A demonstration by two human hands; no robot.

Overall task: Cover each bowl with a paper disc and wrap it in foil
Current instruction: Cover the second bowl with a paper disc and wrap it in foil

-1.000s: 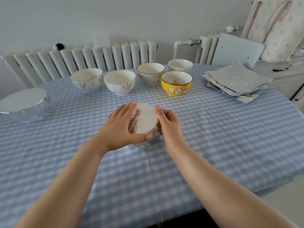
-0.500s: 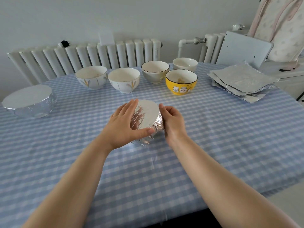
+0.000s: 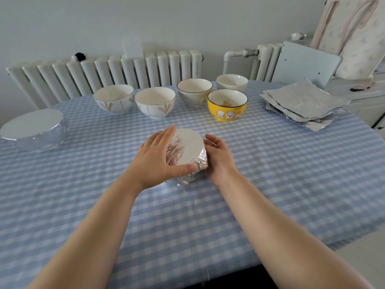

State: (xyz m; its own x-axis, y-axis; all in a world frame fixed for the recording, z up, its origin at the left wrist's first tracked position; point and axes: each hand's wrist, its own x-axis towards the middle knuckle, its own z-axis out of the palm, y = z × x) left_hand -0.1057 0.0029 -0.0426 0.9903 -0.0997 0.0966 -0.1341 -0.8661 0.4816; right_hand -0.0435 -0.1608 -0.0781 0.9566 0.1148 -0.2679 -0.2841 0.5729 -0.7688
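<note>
Checked blue-and-white cloth covers the desk point(image 3: 270, 184). Nearest, two bare forearms reach in from the lower edge.

Foil-wrapped bowl point(image 3: 188, 153): centre of desk, small, flat foil top, crumpled foil sides, creases at its left and at the near right corner. Left hand point(image 3: 156, 159) lies against its left side, fingers point(image 3: 166, 135) straight and close together over the rim, thumb pressed along the near edge. Right hand point(image 3: 218, 157) cups its right side, fingers curled against the foil wall.

Large wrapped bowl point(image 3: 35, 130): far left edge of desk, smooth pale top, foil sides, well apart from the hands.

Yellow bowl point(image 3: 227, 105): beyond the wrapped one, cartoon cats on its side, uncovered. Two white bowls with leaf pattern point(image 3: 155, 102) point(image 3: 114, 98) to its left; grey bowl point(image 3: 194, 91) and plain white bowl point(image 3: 232, 82) behind, all open.

Foil sheets point(image 3: 302, 103): loose stack, right side of desk.

White radiator point(image 3: 104, 74): along the wall behind.
</note>
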